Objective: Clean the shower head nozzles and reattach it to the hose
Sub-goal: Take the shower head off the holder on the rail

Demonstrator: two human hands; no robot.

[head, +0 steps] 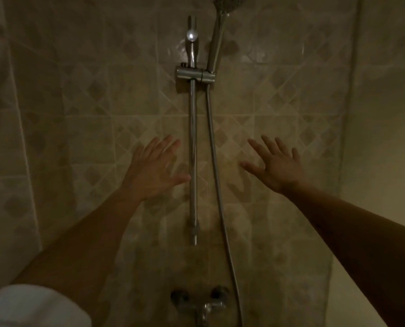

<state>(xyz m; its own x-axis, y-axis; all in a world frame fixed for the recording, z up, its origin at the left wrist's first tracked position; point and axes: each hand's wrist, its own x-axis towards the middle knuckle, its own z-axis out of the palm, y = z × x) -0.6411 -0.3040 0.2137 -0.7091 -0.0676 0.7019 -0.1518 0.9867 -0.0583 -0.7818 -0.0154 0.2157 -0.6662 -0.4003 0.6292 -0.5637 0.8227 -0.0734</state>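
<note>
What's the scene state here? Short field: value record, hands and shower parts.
left hand: open, fingers spread, left of the rail, holding nothing
right hand: open, fingers spread, right of the hose, holding nothing
shower head: seated in the holder, top cut off by frame edge
holder: clamped on the rail
rail: vertical, on the tiled wall
hose: hangs from the handle base down past the tap
tap: bottom centre, dim
lighting: low, detail blurred

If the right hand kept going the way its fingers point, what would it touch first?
Probably the tiled wall. The right hand is open, fingers aimed up and slightly left; the hose and the shower head lie further left. Depth is hard to judge.
</note>
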